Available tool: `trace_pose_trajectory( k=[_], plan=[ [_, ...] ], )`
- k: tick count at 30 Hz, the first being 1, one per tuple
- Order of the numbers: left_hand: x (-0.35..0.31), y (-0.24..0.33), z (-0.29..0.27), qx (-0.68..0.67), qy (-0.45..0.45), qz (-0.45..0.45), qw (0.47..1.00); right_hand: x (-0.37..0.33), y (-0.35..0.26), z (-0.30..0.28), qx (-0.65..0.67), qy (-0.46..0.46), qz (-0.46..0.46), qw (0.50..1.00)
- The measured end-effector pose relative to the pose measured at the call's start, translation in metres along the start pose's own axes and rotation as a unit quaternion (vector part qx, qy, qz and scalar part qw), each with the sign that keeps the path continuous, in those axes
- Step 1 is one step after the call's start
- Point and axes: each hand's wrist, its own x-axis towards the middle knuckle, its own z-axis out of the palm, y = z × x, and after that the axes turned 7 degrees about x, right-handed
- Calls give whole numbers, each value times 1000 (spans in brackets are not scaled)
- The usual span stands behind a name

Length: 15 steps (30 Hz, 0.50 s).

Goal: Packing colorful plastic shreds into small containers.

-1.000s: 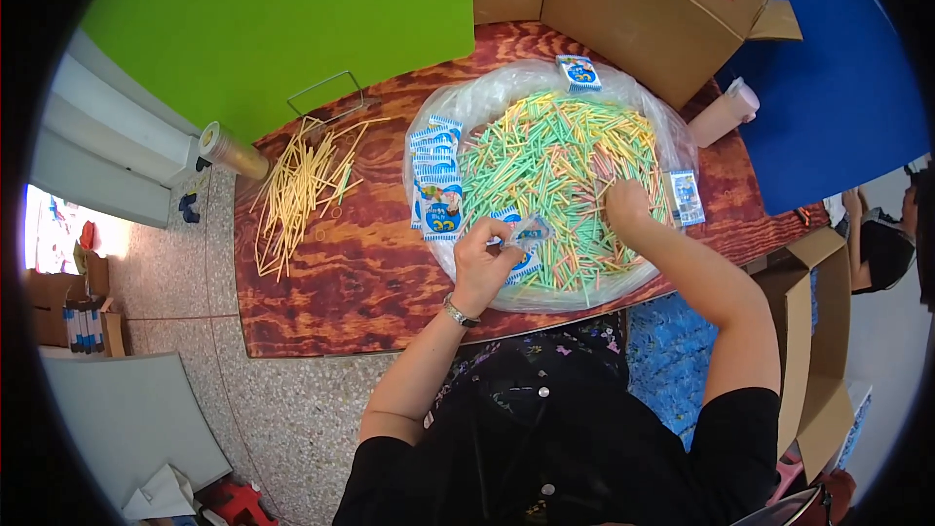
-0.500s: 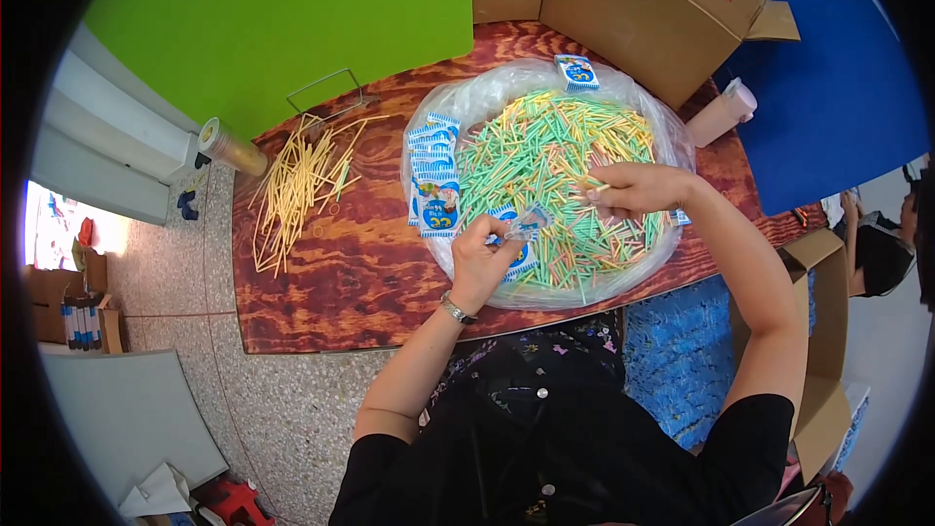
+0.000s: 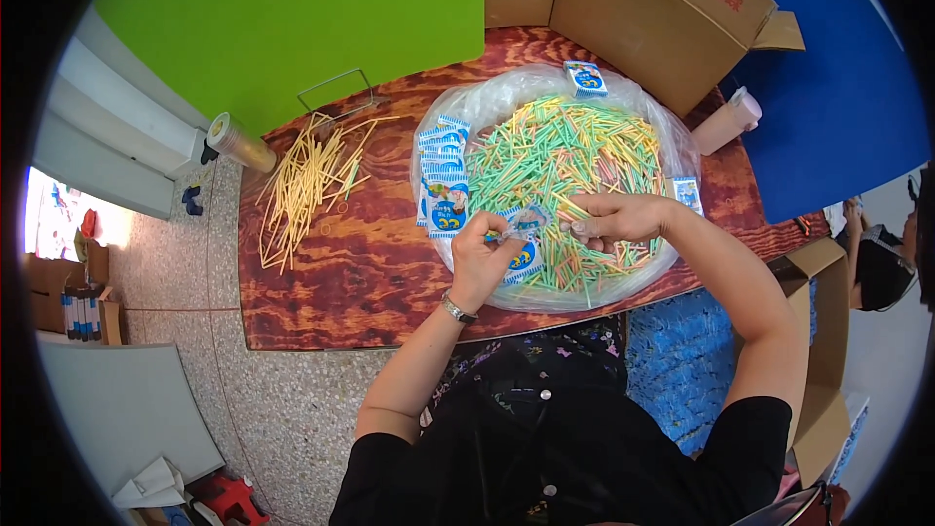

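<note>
My left hand (image 3: pixel 479 253) pinches a small clear plastic bag (image 3: pixel 531 218) with blue print, held above the near part of a big pile of thin green, yellow and pink sticks (image 3: pixel 565 151). Close to the bag's other side, my right hand (image 3: pixel 623 218) has its fingers drawn together around a few of these sticks, mostly hidden by the fingers. The pile lies on a large clear plastic sheet or bag (image 3: pixel 450 102) with a rolled rim. Overlapping blue-and-white printed packets (image 3: pixel 445 203) lie along its left side. Another such packet (image 3: pixel 524 263) is partly under my left hand.
Loose yellow sticks (image 3: pixel 307 185) and a clear cylindrical tub (image 3: pixel 239 143) are at the table's left. Further packets (image 3: pixel 586 79) lie at the pile's far rim and right side. A cardboard box (image 3: pixel 653 15) and a pink bottle (image 3: pixel 729 123) stand behind. Another person (image 3: pixel 881 253) is at far right.
My right hand has moved left and slightly nearer, from over the pile to beside the bag. A packet at the pile's right, mostly covered before, now shows. My left hand stays nearly in place.
</note>
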Motion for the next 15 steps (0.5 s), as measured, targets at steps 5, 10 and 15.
trace_pose_trajectory(
  k=[5, 10, 15],
  plan=[
    [5, 12, -7, 68, 19, 50, 996, -12, -27, 6, -149, 26, -22, 988],
    [5, 18, -9, 135, 47, 74, 987, -19, -55, 28, -511, 118, -130, 842],
    [6, 23, -9, 158, 59, 96, 981, -13, -70, 60, -680, 238, -36, 692]
  ],
)
